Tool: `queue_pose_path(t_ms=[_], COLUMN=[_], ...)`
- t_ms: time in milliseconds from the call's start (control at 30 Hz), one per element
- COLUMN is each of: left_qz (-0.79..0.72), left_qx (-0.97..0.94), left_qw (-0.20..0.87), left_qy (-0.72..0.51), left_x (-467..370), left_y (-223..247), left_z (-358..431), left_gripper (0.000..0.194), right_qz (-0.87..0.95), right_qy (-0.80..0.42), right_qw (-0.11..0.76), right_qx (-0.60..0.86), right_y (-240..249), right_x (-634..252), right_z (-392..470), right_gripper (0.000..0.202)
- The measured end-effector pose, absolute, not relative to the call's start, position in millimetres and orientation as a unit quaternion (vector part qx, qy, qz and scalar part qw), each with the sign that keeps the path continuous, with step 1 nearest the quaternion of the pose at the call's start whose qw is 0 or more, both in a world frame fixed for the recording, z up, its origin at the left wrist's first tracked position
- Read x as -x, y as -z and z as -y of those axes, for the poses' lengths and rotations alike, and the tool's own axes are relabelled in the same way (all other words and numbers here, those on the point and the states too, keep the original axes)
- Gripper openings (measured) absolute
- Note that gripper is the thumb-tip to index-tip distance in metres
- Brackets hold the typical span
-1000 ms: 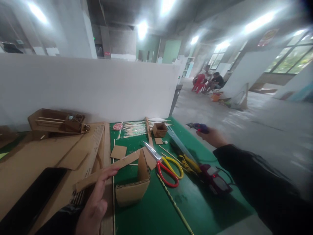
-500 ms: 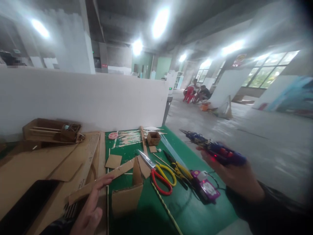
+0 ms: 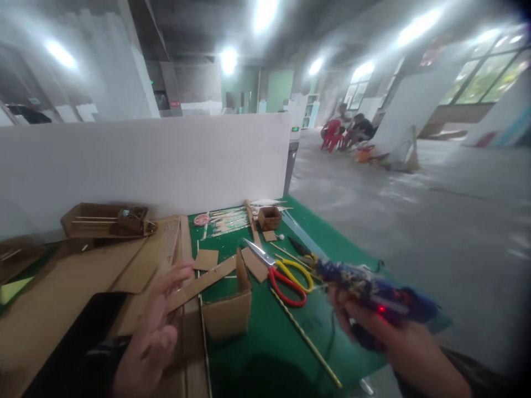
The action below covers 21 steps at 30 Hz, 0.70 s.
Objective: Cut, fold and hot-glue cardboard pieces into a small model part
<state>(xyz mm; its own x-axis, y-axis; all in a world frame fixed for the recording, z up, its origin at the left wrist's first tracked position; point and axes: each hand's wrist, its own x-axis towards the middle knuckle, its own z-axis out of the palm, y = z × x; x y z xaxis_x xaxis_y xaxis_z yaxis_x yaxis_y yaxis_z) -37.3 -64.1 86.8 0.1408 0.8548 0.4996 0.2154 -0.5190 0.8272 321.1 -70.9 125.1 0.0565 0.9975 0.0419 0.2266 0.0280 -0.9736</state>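
Observation:
My right hand (image 3: 402,337) grips a blue hot glue gun (image 3: 369,290), crusted with dried glue, a red light glowing on its side. Its nozzle points left over the green table. My left hand (image 3: 151,320) is open, fingers stretched, beside a narrow cardboard strip (image 3: 207,281); I cannot tell whether it touches the strip. An upright folded cardboard piece (image 3: 227,318) stands just right of that strip. Scissors with red and yellow handles (image 3: 290,283) lie between the cardboard and the glue gun. Dark-tipped pliers (image 3: 297,246) are partly hidden behind the gun.
A twisted yellowish rod (image 3: 307,340) lies at the front. Farther back are a small cardboard box (image 3: 269,218) and several glue-streaked sticks (image 3: 230,218). Cardboard sheets (image 3: 95,265) and a black flat object (image 3: 87,331) lie left. A white partition (image 3: 166,160) rises behind; people sit far off.
My right hand has brought the glue gun down and inward over the table, now covering the purple device. My left hand has lifted slightly off the cardboard strip. The view has shifted.

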Motion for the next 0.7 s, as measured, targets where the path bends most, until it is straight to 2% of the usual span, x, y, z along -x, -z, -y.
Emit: queue_pose_path(t_ms=[133,267,433,700], left_qz=[-0.396,-0.348,-0.336,-0.314], left_qx=[-0.828,-0.918,-0.933,-0.942], left_qw=[0.179,0.056,-0.041,-0.07], left_qy=[-0.354,-0.183,-0.123,-0.091], left_x=[23,3,-9,-12], left_y=[-147,-175,-180,-173], left_z=[67,59,45,36], left_gripper=[0.049,0.057,0.07,0.072], right_qz=[0.463,0.484,0.612,0.637], right_qy=[-0.5,-0.479,-0.422,-0.366], right_qw=[0.459,0.465,0.469,0.494], right_qx=[0.57,0.566,0.476,0.465], right_y=[-76,-65,-75,-76], right_x=[-304,-284,-273,-266], right_z=[100,104,82,70], right_gripper=[0.037,0.03,0.015,0.014])
